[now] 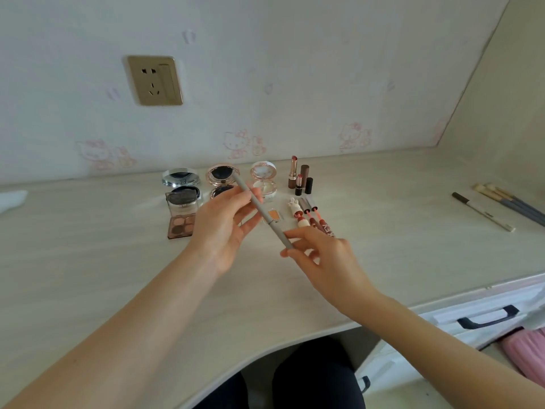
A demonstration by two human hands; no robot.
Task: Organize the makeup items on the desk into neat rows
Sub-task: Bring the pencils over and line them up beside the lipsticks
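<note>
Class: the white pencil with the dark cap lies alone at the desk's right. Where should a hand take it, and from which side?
Grip the white pencil mid-barrel, coming from above with fingers across its width: it lies flat on the desk, with brushes close behind it.

Just one view here, head cam, wide-angle, sits on your head, looks forward and down across desk [383,261] toward wall [295,69] behind it. Pretty close in: your forearms enter from bottom edge, both hands mid-frame. Edges bend from wide lens. Your knees show under desk at bottom. No second view, so no shared area.
</note>
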